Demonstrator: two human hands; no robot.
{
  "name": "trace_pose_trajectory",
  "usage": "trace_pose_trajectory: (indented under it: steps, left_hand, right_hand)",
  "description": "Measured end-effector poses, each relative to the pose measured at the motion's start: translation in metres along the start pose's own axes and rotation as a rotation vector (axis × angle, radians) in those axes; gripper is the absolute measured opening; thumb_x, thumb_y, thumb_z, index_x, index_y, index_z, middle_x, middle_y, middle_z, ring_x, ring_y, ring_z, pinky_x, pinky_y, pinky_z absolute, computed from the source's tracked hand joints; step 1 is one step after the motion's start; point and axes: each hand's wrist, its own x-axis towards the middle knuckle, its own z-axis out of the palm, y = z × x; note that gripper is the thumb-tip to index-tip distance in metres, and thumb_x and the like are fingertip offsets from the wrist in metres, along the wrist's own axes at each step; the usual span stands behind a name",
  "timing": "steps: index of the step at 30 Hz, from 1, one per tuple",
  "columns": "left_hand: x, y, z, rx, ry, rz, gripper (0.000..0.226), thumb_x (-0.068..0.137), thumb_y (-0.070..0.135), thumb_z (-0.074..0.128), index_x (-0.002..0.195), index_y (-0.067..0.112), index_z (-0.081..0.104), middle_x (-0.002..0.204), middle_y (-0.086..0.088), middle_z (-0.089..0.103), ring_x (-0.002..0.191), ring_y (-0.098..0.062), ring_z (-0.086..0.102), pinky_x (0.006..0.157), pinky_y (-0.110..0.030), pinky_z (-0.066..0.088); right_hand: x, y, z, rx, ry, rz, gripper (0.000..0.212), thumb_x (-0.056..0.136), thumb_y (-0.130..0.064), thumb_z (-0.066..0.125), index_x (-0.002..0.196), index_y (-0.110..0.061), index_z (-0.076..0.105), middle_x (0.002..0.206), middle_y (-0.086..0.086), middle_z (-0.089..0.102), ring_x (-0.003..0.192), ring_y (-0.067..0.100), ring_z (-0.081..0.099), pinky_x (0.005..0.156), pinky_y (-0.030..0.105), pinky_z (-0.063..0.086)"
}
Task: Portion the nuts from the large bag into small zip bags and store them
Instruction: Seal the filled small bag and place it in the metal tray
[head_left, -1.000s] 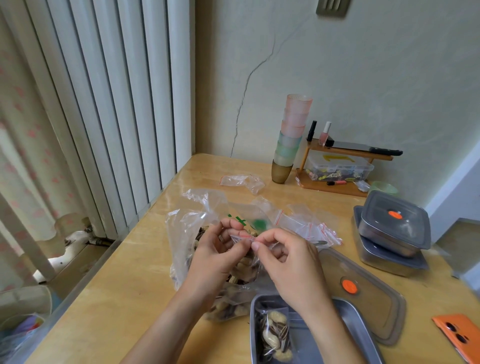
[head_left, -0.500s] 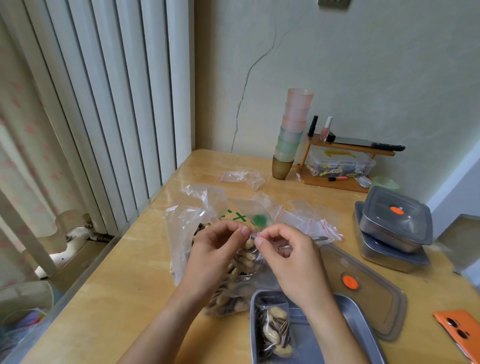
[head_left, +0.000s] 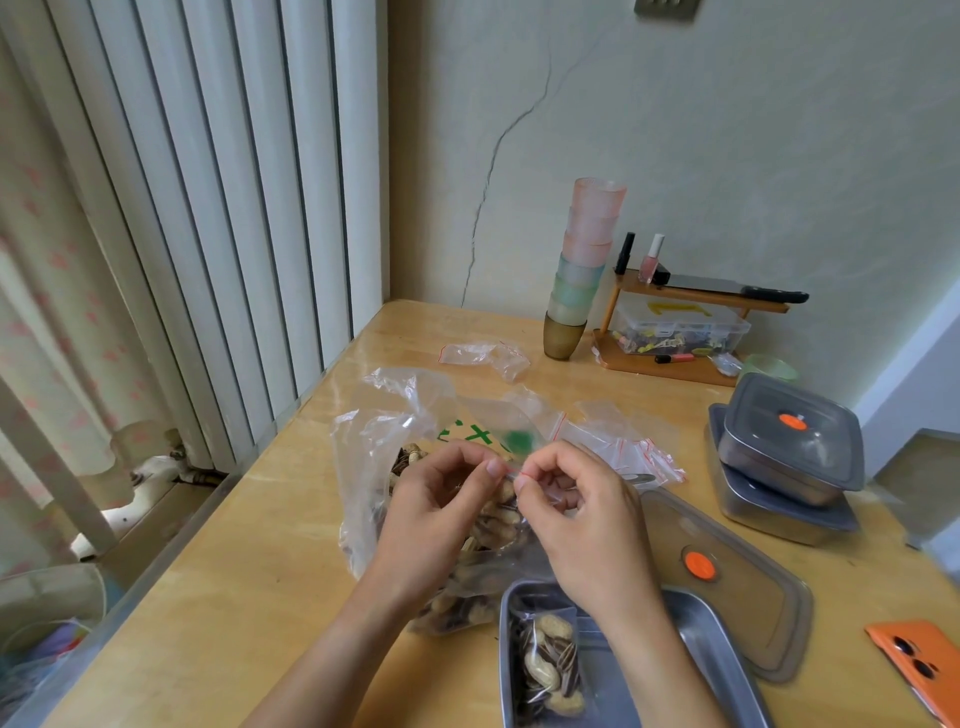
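While a wooden table (head_left: 218, 597) fills most of the view w/ a white radiator to its left, a large clear bag of nuts (head_left: 395, 467) lies open at centre. Just right of it sits an open steel container (head_left: 727, 670) holding one filled zip bag (head_left: 545, 660); its grey lid (head_left: 737, 582) lies beside, and two lidded containers (head_left: 789, 457) are stacked further right. Above the big bag, left hand (head_left: 441, 514) & right hand (head_left: 576, 514) each pinch, thumb to forefinger, the red-lined top of a small zip bag (head_left: 511, 475).
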Motion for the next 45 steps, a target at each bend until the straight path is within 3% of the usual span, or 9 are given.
trace_pose_trajectory:
  steps: [4, 8, 12, 16, 21, 34, 39, 42, 45]
  left_hand:
    - [0.0, 0.001, -0.001, 0.004, -0.02, 0.0, 0.008, 0.099, 0.009, 0.066, 0.093, 0.01, 0.071, 0.094, -0.007, 0.076, 0.091, -0.022, 0.072, 0.08, -0.03, 0.055]
    - [0.001, -0.002, -0.003, 0.017, -0.01, 0.009, 0.009, 0.093, 0.021, 0.068, 0.091, 0.013, 0.072, 0.092, -0.008, 0.074, 0.087, -0.028, 0.07, 0.079, -0.04, 0.057]
    - [0.001, -0.006, -0.004, 0.047, -0.015, -0.003, 0.005, 0.096, 0.014, 0.072, 0.092, 0.012, 0.074, 0.093, -0.007, 0.074, 0.09, -0.027, 0.071, 0.081, -0.039, 0.057]
    - [0.001, -0.005, -0.005, 0.064, -0.029, -0.021, 0.004, 0.096, 0.009, 0.07, 0.095, 0.011, 0.074, 0.098, -0.006, 0.076, 0.096, -0.025, 0.073, 0.09, -0.044, 0.059]
    - [0.003, -0.004, -0.008, 0.012, -0.042, -0.034, 0.004, 0.094, 0.014, 0.069, 0.093, 0.012, 0.072, 0.097, -0.008, 0.074, 0.095, -0.035, 0.07, 0.087, -0.051, 0.055]
    - [0.004, -0.006, -0.01, 0.101, -0.055, 0.068, 0.005, 0.093, 0.018, 0.072, 0.094, 0.013, 0.073, 0.091, -0.008, 0.073, 0.087, -0.029, 0.07, 0.08, -0.043, 0.057]
    - [0.0, 0.001, -0.008, 0.008, -0.115, -0.007, 0.026, 0.094, 0.033, 0.069, 0.113, 0.015, 0.065, 0.105, -0.004, 0.07, 0.097, -0.025, 0.068, 0.083, -0.034, 0.056]
    - [0.0, 0.002, -0.005, 0.074, -0.15, -0.013, 0.018, 0.096, 0.031, 0.072, 0.108, 0.018, 0.065, 0.094, 0.004, 0.066, 0.083, -0.013, 0.061, 0.077, -0.028, 0.051]
    - [0.001, 0.002, -0.006, 0.073, -0.143, -0.02, 0.015, 0.094, 0.021, 0.075, 0.103, 0.012, 0.066, 0.089, -0.007, 0.064, 0.078, -0.013, 0.057, 0.071, -0.025, 0.049]
  right_hand:
    - [-0.001, 0.002, 0.002, -0.019, 0.003, 0.0, 0.019, 0.091, -0.015, 0.072, 0.078, -0.025, 0.063, 0.076, -0.009, 0.066, 0.072, 0.014, 0.064, 0.062, 0.026, 0.049]
    - [-0.001, 0.001, 0.004, -0.042, -0.012, -0.019, 0.017, 0.09, -0.018, 0.074, 0.079, -0.027, 0.064, 0.08, -0.01, 0.065, 0.077, 0.014, 0.063, 0.065, 0.022, 0.047]
    - [-0.001, 0.001, 0.003, -0.115, 0.001, -0.074, 0.02, 0.088, -0.013, 0.075, 0.076, -0.025, 0.063, 0.077, -0.011, 0.058, 0.074, 0.014, 0.056, 0.063, 0.014, 0.038]
    - [-0.001, 0.001, 0.004, -0.159, 0.003, -0.097, 0.021, 0.086, -0.01, 0.073, 0.076, -0.025, 0.061, 0.078, -0.011, 0.055, 0.075, 0.015, 0.054, 0.063, 0.014, 0.037]
    - [-0.002, 0.001, 0.002, -0.193, -0.017, -0.125, 0.021, 0.088, -0.009, 0.07, 0.078, -0.023, 0.059, 0.08, -0.012, 0.052, 0.079, 0.013, 0.053, 0.066, 0.015, 0.037]
    - [-0.003, 0.001, 0.001, -0.14, -0.048, -0.107, 0.016, 0.093, -0.016, 0.069, 0.084, -0.027, 0.061, 0.087, -0.015, 0.057, 0.085, 0.013, 0.056, 0.07, 0.014, 0.039]
    - [0.0, 0.0, 0.001, 0.04, -0.023, -0.008, 0.017, 0.097, -0.014, 0.068, 0.084, -0.024, 0.066, 0.081, -0.008, 0.069, 0.078, 0.016, 0.064, 0.071, 0.029, 0.052]
    - [0.001, 0.002, 0.0, 0.184, -0.012, 0.107, 0.017, 0.097, -0.015, 0.068, 0.085, -0.026, 0.068, 0.082, -0.004, 0.073, 0.079, 0.017, 0.069, 0.079, 0.042, 0.058]
    - [0.0, 0.005, 0.0, 0.196, -0.018, 0.157, 0.015, 0.095, -0.016, 0.068, 0.086, -0.028, 0.068, 0.082, -0.001, 0.075, 0.082, 0.02, 0.07, 0.082, 0.049, 0.058]
